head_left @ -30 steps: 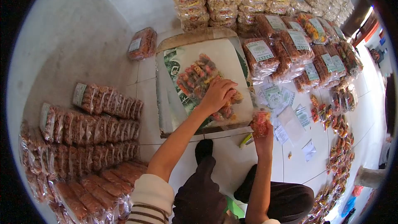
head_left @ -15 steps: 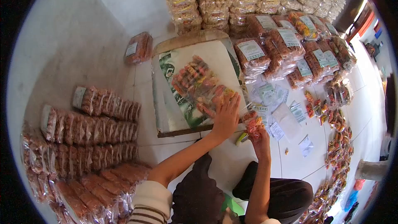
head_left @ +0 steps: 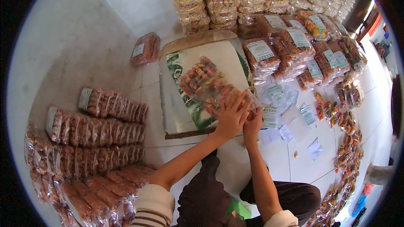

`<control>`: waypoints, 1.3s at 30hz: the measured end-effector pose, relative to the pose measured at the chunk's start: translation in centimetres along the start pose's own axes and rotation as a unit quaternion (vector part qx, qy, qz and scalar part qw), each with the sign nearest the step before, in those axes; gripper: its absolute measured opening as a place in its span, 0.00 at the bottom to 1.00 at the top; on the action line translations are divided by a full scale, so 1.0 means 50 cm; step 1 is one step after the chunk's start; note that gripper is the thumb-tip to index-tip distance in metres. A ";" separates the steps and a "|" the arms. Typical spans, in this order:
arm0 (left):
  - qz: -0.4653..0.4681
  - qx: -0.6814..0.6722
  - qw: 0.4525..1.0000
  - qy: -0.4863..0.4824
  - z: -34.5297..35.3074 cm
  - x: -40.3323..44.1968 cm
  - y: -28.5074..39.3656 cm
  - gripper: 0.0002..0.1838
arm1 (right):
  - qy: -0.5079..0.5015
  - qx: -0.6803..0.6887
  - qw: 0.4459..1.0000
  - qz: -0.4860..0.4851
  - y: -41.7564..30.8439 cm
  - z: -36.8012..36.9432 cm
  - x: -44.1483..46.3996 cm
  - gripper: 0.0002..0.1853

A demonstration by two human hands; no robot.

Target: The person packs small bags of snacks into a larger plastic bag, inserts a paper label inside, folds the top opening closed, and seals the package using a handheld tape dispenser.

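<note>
A clear plastic bag (head_left: 203, 77) holding rows of small red and yellow snack packets lies on a flat cardboard box (head_left: 185, 128) with a white and green top. My left hand (head_left: 229, 115) rests on the bag's near end, its fingers stretched out and apart. Right beside it, my right hand (head_left: 252, 127) is closed on a small snack packet (head_left: 253, 106) at the near right end of the bag. The fingers partly hide this packet and the bag's end, so I cannot tell whether the packet is inside.
Printed labels (head_left: 275, 94) and loose papers lie on the tiles to the right. Behind them are stacked labelled snack bags (head_left: 296, 42). A long row of small packets (head_left: 349, 151) runs down the right side. Brown snack packs (head_left: 97, 126) stand at left, pale ones (head_left: 221, 0) at the back.
My right hand has moved up and left with the small packet, from over the floor to the bag's end beside my left hand. My left hand stays on the bag.
</note>
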State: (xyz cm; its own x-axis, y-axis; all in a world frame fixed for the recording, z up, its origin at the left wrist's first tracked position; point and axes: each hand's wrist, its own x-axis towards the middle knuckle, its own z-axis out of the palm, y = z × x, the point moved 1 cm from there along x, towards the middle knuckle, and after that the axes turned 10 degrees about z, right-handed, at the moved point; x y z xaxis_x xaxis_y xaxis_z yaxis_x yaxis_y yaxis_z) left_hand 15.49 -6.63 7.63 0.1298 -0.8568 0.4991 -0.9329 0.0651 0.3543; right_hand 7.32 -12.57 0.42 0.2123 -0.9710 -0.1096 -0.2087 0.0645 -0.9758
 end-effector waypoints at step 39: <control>-0.038 0.063 0.997 -0.022 -0.014 -0.011 -0.191 0.21 | -0.220 -0.008 0.974 0.054 0.001 0.104 0.058 0.29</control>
State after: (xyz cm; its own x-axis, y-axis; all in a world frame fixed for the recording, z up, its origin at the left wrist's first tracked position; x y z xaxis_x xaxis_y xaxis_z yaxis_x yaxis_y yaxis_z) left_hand 24.53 -6.42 4.51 0.1897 -0.8790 0.4374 -0.9559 -0.0637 0.2865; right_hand 12.89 -14.19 -0.92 0.5757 -0.7660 -0.2861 -0.2672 0.1544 -0.9512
